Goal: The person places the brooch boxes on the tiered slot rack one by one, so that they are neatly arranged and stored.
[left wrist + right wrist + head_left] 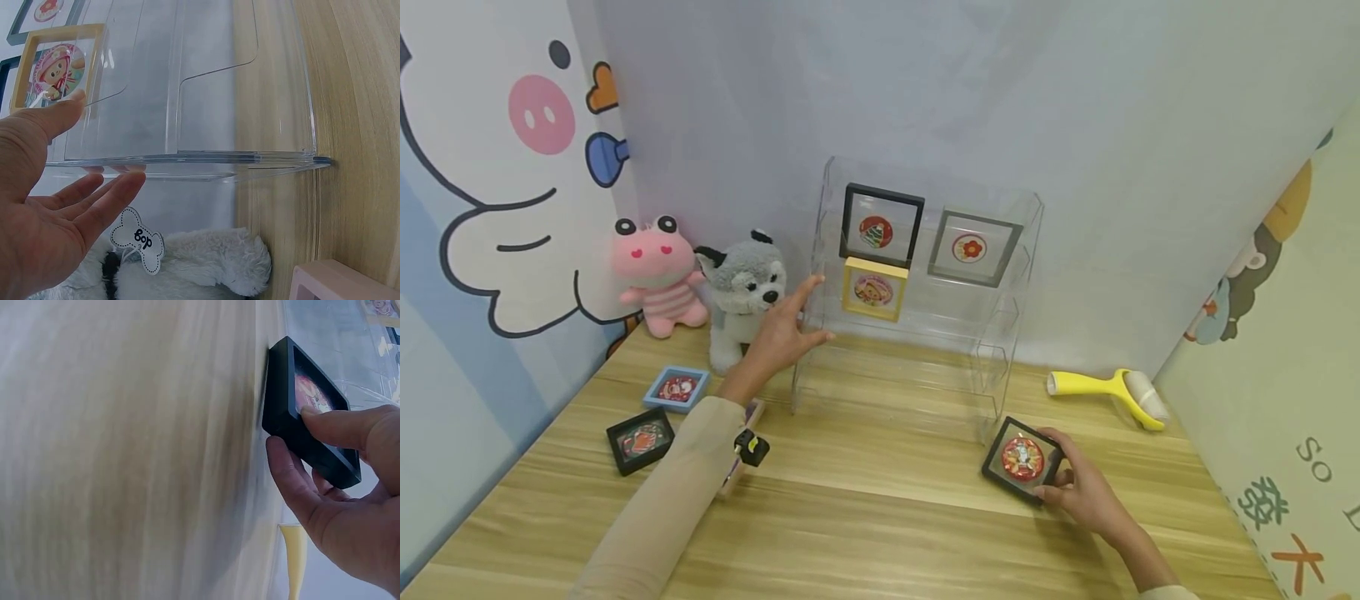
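A clear acrylic rack point(895, 400) stands on the table with several small display frames on it. My left hand point(781, 335) is at its left side; in the left wrist view the fingers point(119, 197) lie along the outside of the side panel and the thumb point(65, 115) is on the other side, spread apart from them. My right hand point(1081, 490) pinches a black display frame point(1011, 423) by its right edge, thumb on the front. Inside that frame shows a round red picture point(1022, 457). The frame is tilted, close over the table in front of the rack's right corner.
On the rack are a black frame point(920, 225), a grey frame point(938, 242) and a yellow frame point(848, 302). Left lie a blue frame point(655, 398), another black frame point(617, 450) and a pink frame point(337, 281). Plush toys point(658, 262) sit behind; a yellow-handled roller point(1082, 384) lies right.
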The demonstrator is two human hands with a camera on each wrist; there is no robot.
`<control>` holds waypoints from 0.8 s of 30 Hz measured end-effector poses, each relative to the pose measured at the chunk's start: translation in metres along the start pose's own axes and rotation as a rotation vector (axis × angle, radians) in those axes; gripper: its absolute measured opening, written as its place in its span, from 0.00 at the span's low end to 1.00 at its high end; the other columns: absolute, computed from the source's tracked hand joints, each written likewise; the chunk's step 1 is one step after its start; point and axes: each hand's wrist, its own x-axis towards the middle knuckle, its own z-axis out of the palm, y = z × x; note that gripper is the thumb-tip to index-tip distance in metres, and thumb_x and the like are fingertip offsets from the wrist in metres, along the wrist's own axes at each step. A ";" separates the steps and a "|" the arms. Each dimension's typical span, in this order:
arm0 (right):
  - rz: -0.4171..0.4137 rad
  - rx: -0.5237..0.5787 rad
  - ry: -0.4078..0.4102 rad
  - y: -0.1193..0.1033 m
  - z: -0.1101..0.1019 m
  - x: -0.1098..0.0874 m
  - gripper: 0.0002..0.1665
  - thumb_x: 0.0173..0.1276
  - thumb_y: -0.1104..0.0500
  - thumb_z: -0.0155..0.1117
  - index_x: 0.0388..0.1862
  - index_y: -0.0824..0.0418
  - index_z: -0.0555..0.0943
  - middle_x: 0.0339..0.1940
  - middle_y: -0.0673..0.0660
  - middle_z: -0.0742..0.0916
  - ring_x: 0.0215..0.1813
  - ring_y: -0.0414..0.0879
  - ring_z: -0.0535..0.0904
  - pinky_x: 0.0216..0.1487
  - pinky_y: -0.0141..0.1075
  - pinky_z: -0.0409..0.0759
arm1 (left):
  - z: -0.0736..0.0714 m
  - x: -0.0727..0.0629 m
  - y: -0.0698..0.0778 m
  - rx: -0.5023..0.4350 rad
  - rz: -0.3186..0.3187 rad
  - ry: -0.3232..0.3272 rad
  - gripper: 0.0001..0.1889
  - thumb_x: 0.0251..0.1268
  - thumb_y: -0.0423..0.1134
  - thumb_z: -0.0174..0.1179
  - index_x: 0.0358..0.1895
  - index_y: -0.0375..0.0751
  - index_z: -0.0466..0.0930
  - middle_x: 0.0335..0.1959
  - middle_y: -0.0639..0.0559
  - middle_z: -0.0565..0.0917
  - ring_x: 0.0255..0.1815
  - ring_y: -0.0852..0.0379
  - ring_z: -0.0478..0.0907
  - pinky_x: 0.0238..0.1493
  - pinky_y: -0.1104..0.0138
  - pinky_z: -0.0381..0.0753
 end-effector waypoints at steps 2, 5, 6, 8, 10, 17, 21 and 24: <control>-0.024 -0.020 0.010 -0.002 0.000 -0.001 0.51 0.57 0.74 0.70 0.76 0.60 0.58 0.59 0.78 0.74 0.33 0.44 0.84 0.31 0.34 0.80 | 0.000 0.000 0.000 -0.001 -0.001 -0.001 0.46 0.62 0.43 0.71 0.80 0.54 0.51 0.56 0.32 0.75 0.37 0.46 0.73 0.39 0.53 0.74; -0.060 -0.024 0.018 -0.004 0.000 -0.002 0.49 0.57 0.76 0.69 0.75 0.62 0.59 0.64 0.79 0.68 0.34 0.45 0.83 0.31 0.34 0.81 | 0.000 0.000 -0.001 0.000 -0.002 0.000 0.47 0.62 0.42 0.70 0.80 0.53 0.51 0.56 0.31 0.75 0.37 0.46 0.73 0.38 0.53 0.74; -0.069 -0.027 0.019 -0.005 0.000 -0.002 0.49 0.57 0.76 0.69 0.75 0.62 0.60 0.64 0.79 0.68 0.34 0.45 0.82 0.31 0.34 0.81 | 0.000 0.001 -0.001 -0.001 -0.003 0.001 0.47 0.62 0.42 0.71 0.80 0.53 0.51 0.56 0.32 0.75 0.37 0.46 0.73 0.38 0.53 0.74; -0.083 -0.029 0.017 -0.006 0.000 -0.002 0.48 0.58 0.76 0.69 0.75 0.62 0.60 0.65 0.79 0.68 0.34 0.45 0.82 0.31 0.34 0.82 | 0.001 0.001 -0.001 -0.002 -0.004 0.000 0.47 0.62 0.42 0.70 0.80 0.52 0.51 0.56 0.31 0.75 0.37 0.46 0.73 0.39 0.53 0.74; -0.096 -0.032 0.015 -0.007 -0.001 -0.002 0.47 0.58 0.77 0.68 0.75 0.63 0.60 0.64 0.78 0.70 0.33 0.44 0.82 0.31 0.34 0.82 | 0.001 0.001 -0.001 -0.005 -0.007 -0.001 0.47 0.62 0.42 0.71 0.80 0.52 0.51 0.57 0.32 0.75 0.37 0.46 0.74 0.39 0.52 0.75; -0.156 -0.066 0.032 -0.020 -0.008 -0.004 0.47 0.58 0.79 0.66 0.75 0.63 0.60 0.52 0.71 0.75 0.33 0.39 0.80 0.32 0.37 0.84 | 0.001 0.000 0.000 0.001 0.002 0.003 0.46 0.62 0.42 0.71 0.79 0.54 0.52 0.55 0.33 0.77 0.36 0.47 0.73 0.39 0.53 0.74; -0.232 -0.072 0.031 -0.031 -0.013 -0.005 0.46 0.58 0.80 0.64 0.74 0.65 0.60 0.49 0.69 0.75 0.35 0.38 0.80 0.33 0.39 0.86 | 0.000 0.000 0.001 0.004 0.010 0.009 0.46 0.61 0.41 0.71 0.79 0.54 0.52 0.53 0.34 0.78 0.33 0.49 0.72 0.37 0.54 0.73; -0.302 -0.091 0.054 -0.041 -0.018 -0.004 0.45 0.57 0.81 0.64 0.74 0.66 0.62 0.51 0.70 0.75 0.36 0.37 0.81 0.34 0.36 0.86 | 0.000 0.000 0.001 0.006 0.013 0.010 0.46 0.61 0.41 0.71 0.79 0.53 0.53 0.52 0.33 0.78 0.33 0.49 0.72 0.37 0.55 0.73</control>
